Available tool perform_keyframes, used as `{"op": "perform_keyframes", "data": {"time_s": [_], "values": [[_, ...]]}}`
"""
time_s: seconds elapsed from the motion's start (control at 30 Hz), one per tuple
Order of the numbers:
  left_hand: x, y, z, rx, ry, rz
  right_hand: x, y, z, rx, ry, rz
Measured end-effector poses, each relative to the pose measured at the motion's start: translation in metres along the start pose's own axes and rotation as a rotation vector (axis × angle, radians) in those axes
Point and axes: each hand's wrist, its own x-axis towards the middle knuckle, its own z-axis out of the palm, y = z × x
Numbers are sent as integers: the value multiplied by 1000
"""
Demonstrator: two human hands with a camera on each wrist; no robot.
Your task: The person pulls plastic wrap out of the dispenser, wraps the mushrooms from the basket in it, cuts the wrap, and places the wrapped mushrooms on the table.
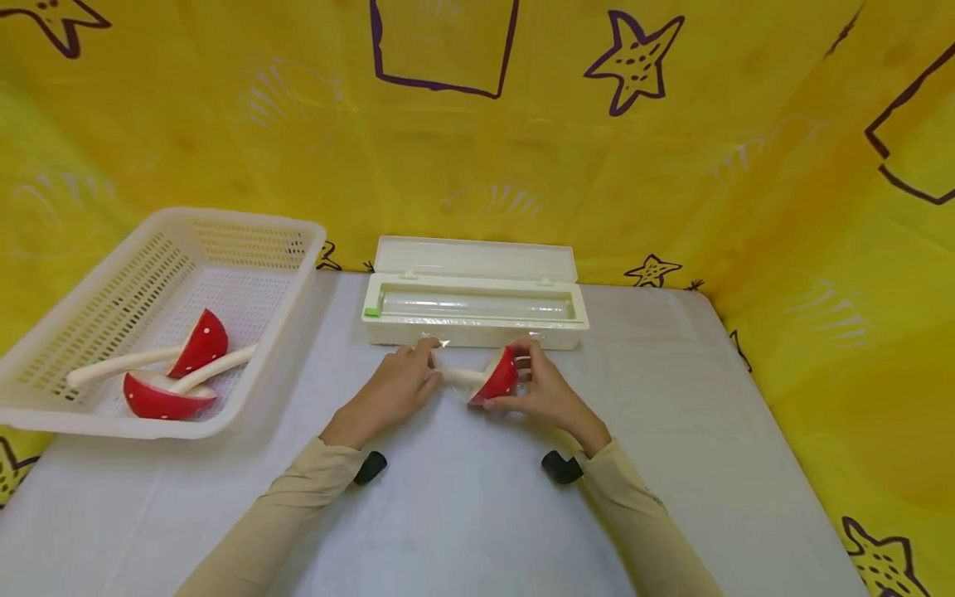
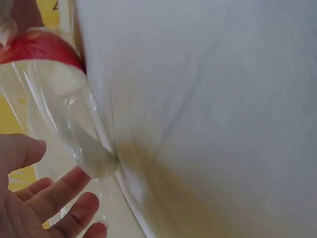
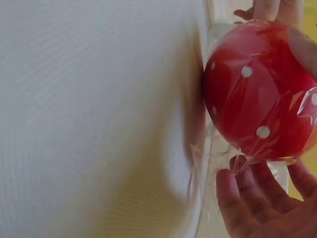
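A ladle (image 1: 496, 383) with a red, white-dotted bowl and a cream handle is held low over the table, clear cling film (image 2: 37, 99) around it. My right hand (image 1: 543, 388) grips the bowl from the right, fingers bent round it and thumb on its near side. At the handle's end is my left hand (image 1: 399, 383); in the left wrist view its loosely bent fingers (image 2: 62, 191) touch the film by the handle tip, thumb apart. Seen from the right wrist, glossy film creases cross the red bowl (image 3: 257, 94).
Just behind the hands stands a cream cling film box (image 1: 477, 333), lid raised, a roll (image 1: 477, 305) inside. To the left, a white plastic basket (image 1: 298, 274) contains two similar ladles (image 1: 167, 398). Yellow patterned cloth (image 1: 477, 149) hangs behind and at the right.
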Motion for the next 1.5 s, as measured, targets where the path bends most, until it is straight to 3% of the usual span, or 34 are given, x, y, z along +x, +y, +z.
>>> {"op": "perform_keyframes", "data": {"time_s": [0.2,0.4,0.63,0.8,0.93,1.0,1.1,1.27,1.5], "values": [[-2,-3,-1,97,36,40,1,-1,-2,-4,-4,40],[0,-7,0,67,80,88,1,-1,-8,32,-52,33],[4,-11,-2,-21,20,18,0,0,-9,136,0,-8],[2,-13,-1,-37,-47,28,1,0,-5,164,81,39],[2,-13,0,15,-37,62,1,0,-2,176,114,70],[1,-13,0,34,-28,78,1,0,0,159,109,44],[-1,-11,-3,21,-33,77,-2,1,2,113,84,-59],[-4,-9,-13,-59,-54,82,-9,-1,2,11,72,-200],[-3,-6,-29,-279,-105,97,-3,-11,-2,-318,169,-396]]}}
